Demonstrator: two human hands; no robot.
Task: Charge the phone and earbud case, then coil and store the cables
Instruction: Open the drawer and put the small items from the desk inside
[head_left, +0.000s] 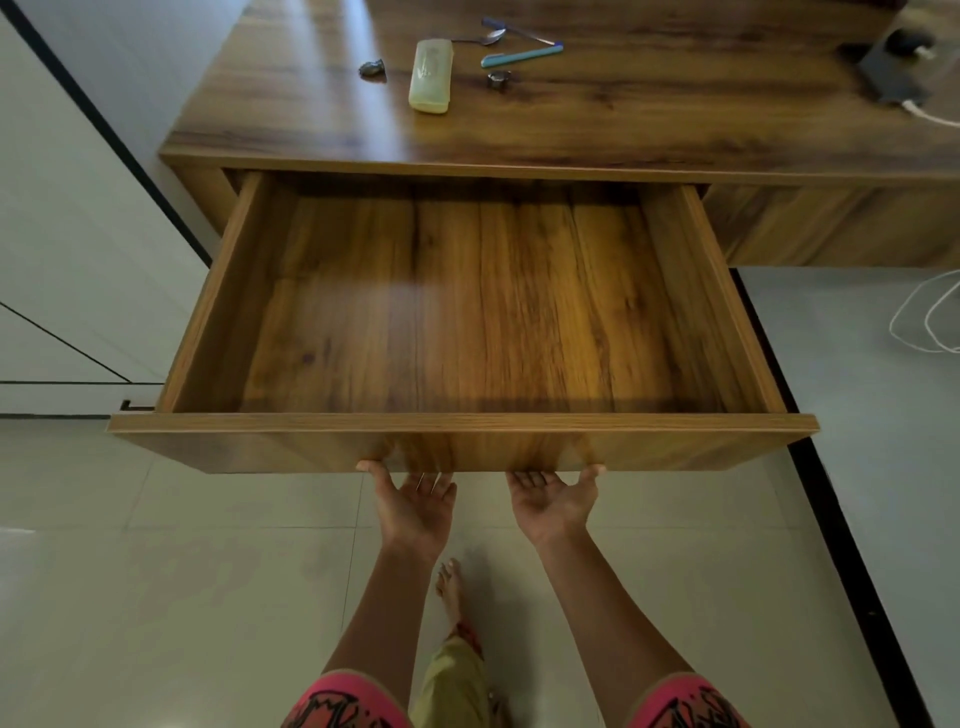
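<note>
One drawer (462, 312) stands pulled far out from under the tabletop (623, 104), its wooden floor bare from wall to wall. Two hands grip its front panel from below: the left hand (415, 501) and the right hand (553, 499), palms up, fingers (431, 480) curled under the bottom edge, thumbs out to the sides. On the tabletop lie one pale green case (431, 75), two spoons (483, 39), and two teal pens (519, 54). The phone (893, 73) sits at the far right edge, a white cable (930, 114) plugged in. More white cable loops (924, 322) lie on the floor (208, 571), right of the drawer.
</note>
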